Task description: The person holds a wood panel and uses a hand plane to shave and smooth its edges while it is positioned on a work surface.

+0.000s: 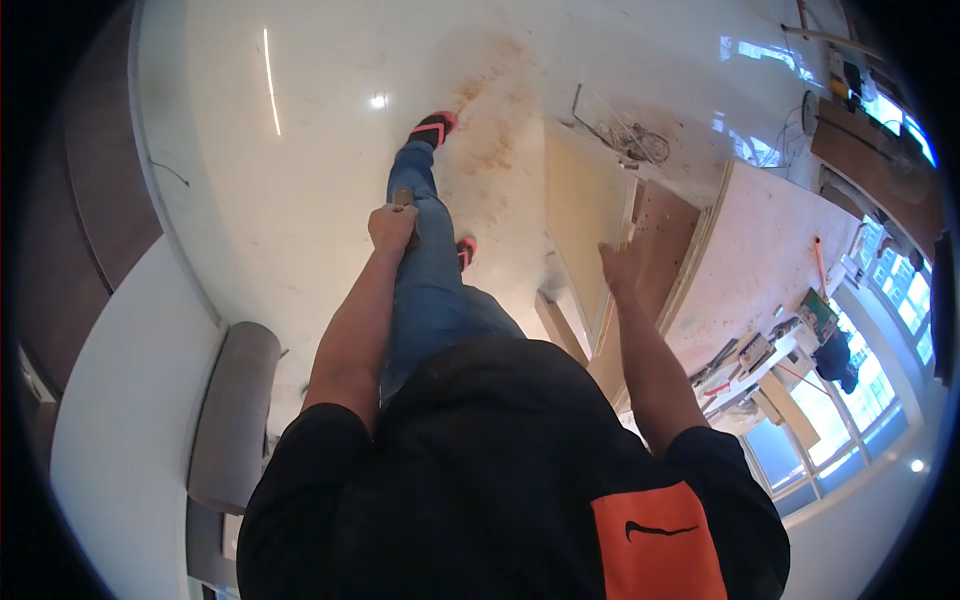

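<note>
My left hand [390, 229] is closed around a small brown flat piece [404, 196], held beside my thigh; its upper end sticks out above my fist, and I cannot make out its kind. My right hand [621, 268] hangs in front of the leaning boards with at least one finger stretched out. Nothing shows in it, though some of its fingers are hidden. A pale yellow board [580, 200] and a brown board [662, 235] are nearest to it. I cannot tell whether it touches either one.
A large pale panel [760, 250] stands at the right, with a cluttered white table [765, 375] beyond it. Cables [645, 147] lie on the glossy floor [330, 60] near brown dust [495, 140]. A grey cushioned roll [238, 415] is at the left.
</note>
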Demonstrator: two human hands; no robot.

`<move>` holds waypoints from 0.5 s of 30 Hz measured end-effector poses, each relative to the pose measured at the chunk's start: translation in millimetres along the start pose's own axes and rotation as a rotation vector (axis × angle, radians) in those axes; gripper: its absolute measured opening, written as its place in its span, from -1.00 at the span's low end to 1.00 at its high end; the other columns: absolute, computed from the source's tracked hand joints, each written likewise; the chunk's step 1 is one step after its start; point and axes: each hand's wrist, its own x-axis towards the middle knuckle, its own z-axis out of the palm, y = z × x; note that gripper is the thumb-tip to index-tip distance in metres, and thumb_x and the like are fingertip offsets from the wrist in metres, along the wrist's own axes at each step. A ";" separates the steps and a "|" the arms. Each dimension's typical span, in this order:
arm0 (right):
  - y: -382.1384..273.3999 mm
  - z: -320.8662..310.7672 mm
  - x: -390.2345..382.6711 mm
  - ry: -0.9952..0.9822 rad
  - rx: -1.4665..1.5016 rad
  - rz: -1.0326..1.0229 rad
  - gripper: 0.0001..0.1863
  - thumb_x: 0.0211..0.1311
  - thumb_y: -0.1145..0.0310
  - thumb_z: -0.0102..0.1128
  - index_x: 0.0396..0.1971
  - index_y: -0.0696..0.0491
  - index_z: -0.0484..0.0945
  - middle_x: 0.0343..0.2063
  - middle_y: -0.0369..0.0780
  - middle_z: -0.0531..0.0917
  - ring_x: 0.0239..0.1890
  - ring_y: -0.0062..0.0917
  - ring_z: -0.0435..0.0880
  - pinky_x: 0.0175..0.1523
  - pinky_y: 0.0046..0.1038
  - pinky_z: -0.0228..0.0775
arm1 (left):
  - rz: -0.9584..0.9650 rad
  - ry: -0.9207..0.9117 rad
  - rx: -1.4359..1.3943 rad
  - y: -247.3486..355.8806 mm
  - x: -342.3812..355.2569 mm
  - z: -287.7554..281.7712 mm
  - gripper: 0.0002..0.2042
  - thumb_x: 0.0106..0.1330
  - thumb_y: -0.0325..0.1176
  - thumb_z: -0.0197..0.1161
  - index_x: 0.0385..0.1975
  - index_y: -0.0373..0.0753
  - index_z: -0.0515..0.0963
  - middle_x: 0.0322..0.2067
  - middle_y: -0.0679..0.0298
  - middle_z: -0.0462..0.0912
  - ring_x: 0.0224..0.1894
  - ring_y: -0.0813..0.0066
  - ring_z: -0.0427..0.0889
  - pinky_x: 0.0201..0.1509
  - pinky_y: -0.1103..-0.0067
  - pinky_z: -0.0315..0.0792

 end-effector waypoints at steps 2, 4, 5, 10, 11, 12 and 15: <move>9.3 3.9 -1.6 0.108 0.073 -0.155 -0.56 0.18 0.25 0.35 -0.08 0.30 0.66 -0.23 0.14 0.75 -0.17 -0.01 0.79 -0.07 -0.13 0.59 | 0.027 -0.044 0.016 47.0 3.8 7.0 -0.62 0.06 -0.07 0.39 -0.32 -0.29 0.78 -0.35 -0.03 0.78 -0.22 0.05 0.79 -0.04 0.30 0.63; -1.2 16.3 -9.2 0.112 0.139 -0.168 -0.55 0.18 0.27 0.33 -0.02 0.28 0.65 -0.19 0.14 0.75 -0.15 0.01 0.78 -0.04 -0.13 0.60 | 0.040 -0.069 0.073 84.4 7.4 8.2 -0.62 0.06 -0.07 0.40 -0.32 -0.30 0.78 -0.36 -0.02 0.78 -0.23 0.08 0.80 -0.04 0.31 0.62; -12.7 26.8 -16.3 0.117 0.198 -0.196 -0.52 0.18 0.28 0.32 0.04 0.27 0.63 -0.15 0.13 0.75 -0.12 0.02 0.77 -0.01 -0.13 0.61 | 0.096 -0.046 0.046 98.9 11.5 5.7 -0.62 0.07 -0.08 0.39 -0.33 -0.30 0.78 -0.37 -0.02 0.78 -0.25 0.08 0.80 -0.06 0.33 0.62; -35.5 73.4 -35.5 0.096 0.133 -0.181 -0.38 0.19 0.35 0.22 0.29 0.20 0.46 0.06 0.17 0.66 0.00 0.09 0.71 0.13 -0.06 0.58 | 0.143 -0.274 -0.326 202.0 11.0 30.5 -0.67 0.13 -0.32 0.48 -0.21 -0.46 0.75 -0.26 0.14 0.79 -0.28 0.51 0.70 -0.15 0.54 0.55; -49.1 80.4 -43.0 0.033 0.180 -0.131 -0.34 0.19 0.36 0.25 0.32 0.24 0.41 0.09 0.18 0.64 0.08 0.07 0.68 0.19 -0.07 0.55 | 0.143 -0.280 -0.279 215.9 10.6 35.2 -0.67 0.13 -0.32 0.48 -0.21 -0.46 0.75 -0.26 0.14 0.79 -0.28 0.51 0.70 -0.15 0.54 0.55; -57.9 86.3 -51.2 -0.031 0.223 -0.078 -0.29 0.18 0.37 0.28 0.35 0.27 0.36 0.12 0.18 0.63 0.16 0.05 0.65 0.25 -0.09 0.52 | 0.089 -0.359 -0.311 229.3 8.3 41.5 -0.70 0.14 -0.35 0.48 -0.23 -0.47 0.74 -0.21 0.11 0.78 -0.23 0.51 0.70 -0.11 0.54 0.54; -47.7 117.7 -49.8 0.004 0.107 -0.216 -0.22 0.16 0.39 0.27 0.40 0.28 0.26 0.32 0.19 0.45 0.38 0.04 0.45 0.39 -0.06 0.39 | 0.068 -0.479 -0.391 267.7 2.7 84.8 -0.76 0.14 -0.38 0.48 -0.31 -0.46 0.74 -0.29 0.17 0.75 -0.30 0.53 0.66 -0.18 0.58 0.51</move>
